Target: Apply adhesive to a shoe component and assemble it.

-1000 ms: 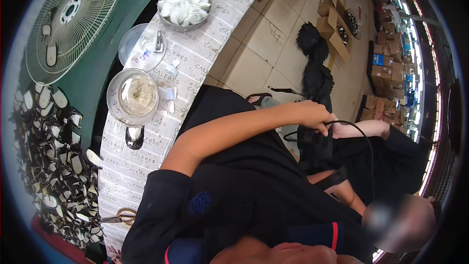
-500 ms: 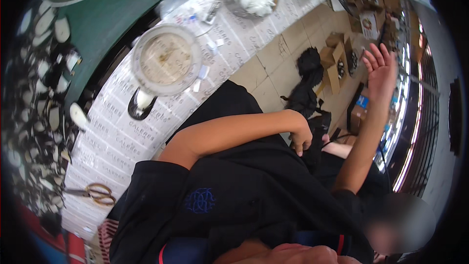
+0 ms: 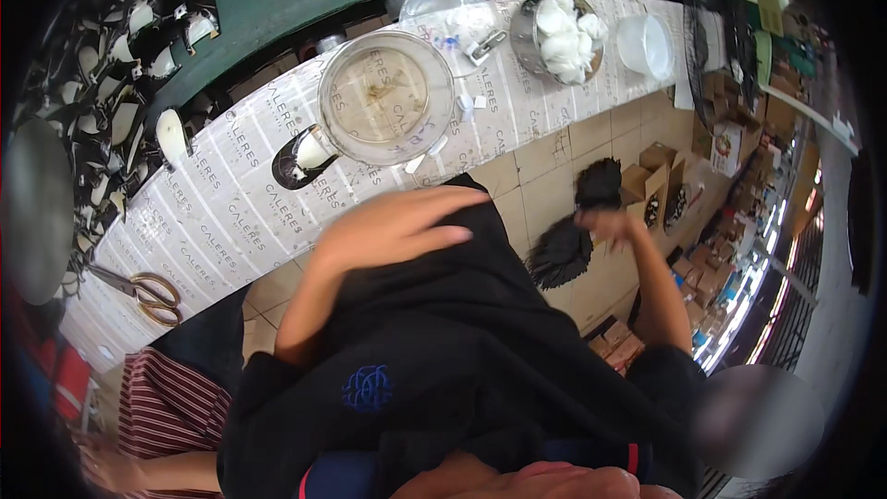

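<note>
1. The person's left hand (image 3: 397, 225) is hovering above the black-clad lap, near the desk's (image 3: 245, 208) front edge; its fingers are stretching out apart, released and grasping nothing.
2. The right hand (image 3: 617, 226) is showing blurred above the tiled floor (image 3: 534, 171), fingers loosely bending; I cannot tell whether they are grasping anything. In this view, a black frilled fabric bundle (image 3: 561, 254) is lying just beside it.
3. On the desk, brass-handled scissors (image 3: 135, 287) are resting near the left end.
4. Beyond the left hand, a black shoe with a white insole (image 3: 309, 155) is sitting just beside a clear round bowl (image 3: 442, 97); I cannot tell whether they are touching.
5. Farther right, a metal bowl (image 3: 525, 48) is holding white wads (image 3: 565, 37), and a translucent tub (image 3: 644, 46) is standing next to it.
6. Cardboard boxes (image 3: 653, 182) are standing on the floor.
7. At far left, black-and-white shoes (image 3: 120, 83) are lying heaped.
</note>
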{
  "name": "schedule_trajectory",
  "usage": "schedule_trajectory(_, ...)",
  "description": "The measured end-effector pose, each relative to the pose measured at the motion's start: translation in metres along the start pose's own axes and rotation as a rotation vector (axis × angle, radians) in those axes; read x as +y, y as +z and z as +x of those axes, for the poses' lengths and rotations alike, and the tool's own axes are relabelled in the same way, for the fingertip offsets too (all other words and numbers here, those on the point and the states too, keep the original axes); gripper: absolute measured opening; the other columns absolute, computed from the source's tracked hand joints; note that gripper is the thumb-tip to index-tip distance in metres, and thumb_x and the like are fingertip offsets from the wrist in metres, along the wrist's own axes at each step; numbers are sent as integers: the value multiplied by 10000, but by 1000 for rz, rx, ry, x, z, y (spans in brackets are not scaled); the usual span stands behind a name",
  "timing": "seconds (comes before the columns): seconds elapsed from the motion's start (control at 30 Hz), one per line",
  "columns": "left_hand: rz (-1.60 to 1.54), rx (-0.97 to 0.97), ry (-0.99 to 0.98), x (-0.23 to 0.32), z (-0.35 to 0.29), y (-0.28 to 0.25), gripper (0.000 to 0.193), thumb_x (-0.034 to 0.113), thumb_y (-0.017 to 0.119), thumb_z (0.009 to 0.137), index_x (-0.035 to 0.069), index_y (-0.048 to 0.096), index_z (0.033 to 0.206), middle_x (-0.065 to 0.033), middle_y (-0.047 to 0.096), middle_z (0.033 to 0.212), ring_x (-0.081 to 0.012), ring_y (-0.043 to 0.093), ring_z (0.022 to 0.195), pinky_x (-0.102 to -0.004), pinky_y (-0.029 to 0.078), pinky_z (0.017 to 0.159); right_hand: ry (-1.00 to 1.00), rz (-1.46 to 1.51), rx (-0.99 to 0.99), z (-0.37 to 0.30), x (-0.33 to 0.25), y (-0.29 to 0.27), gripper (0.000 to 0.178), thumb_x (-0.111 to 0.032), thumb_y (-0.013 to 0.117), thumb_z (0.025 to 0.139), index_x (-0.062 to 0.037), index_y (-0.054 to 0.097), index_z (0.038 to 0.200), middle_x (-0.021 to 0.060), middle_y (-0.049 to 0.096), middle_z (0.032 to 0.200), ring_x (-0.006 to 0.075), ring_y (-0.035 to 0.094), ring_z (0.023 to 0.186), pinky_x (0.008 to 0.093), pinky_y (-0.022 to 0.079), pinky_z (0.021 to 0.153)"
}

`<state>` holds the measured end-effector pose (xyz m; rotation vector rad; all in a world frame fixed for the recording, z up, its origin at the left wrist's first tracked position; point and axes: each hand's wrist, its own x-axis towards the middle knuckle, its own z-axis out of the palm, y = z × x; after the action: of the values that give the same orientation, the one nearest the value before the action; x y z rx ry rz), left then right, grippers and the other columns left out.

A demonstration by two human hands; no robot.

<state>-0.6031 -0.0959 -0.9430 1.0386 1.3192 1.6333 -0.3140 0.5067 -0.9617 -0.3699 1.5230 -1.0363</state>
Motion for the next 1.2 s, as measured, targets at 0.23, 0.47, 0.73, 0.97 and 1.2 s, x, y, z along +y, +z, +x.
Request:
schedule_trajectory(0.23,-366,1483,-751,7,-198,126,254,216,433,1037,25,600,1051,-68,646,848,-111,571,744,-250,435,676,304,1194,-188,94,-34,204,465,-311,648,867,-124,572,1286,36,658,830,125,605,744,288,511,678)
schedule_trajectory(0.47,132,1148,-1365,-16,-295,315,353,218,574,964,-25,567,1220,-94,676,1121,-249,637,980,-350,486,898,96,1490,37,178,-42,190,272,-331,562,948,-133,559,1134,8,537,709,107,498,606,266,419,542)
schedule_trajectory(0.73,92,1277,-1219,-23,-293,342,361,218,577,962,-25,567,1230,-94,677,1117,-245,638,976,-350,487,895,-145,1736,685,186,-186,101,240,-354,463,1040,-143,544,960,-25,399,570,86,375,449,241,313,387)
schedule_trajectory(0.97,65,1381,-1075,-19,-278,338,369,217,579,961,-25,567,1239,-93,679,1114,-242,638,972,-350,488,893,-737,1829,259,214,-276,31,356,-397,303,1080,-93,464,987,17,381,548,140,351,364,272,341,337)
schedule_trajectory(1.2,0,1593,-957,-7,-243,371,376,216,582,960,-25,567,1248,-93,680,1110,-239,639,969,-350,490,891,-903,2054,-270,245,-249,38,411,-413,276,1082,-66,467,972,38,360,512,140,313,340,286,312,344)
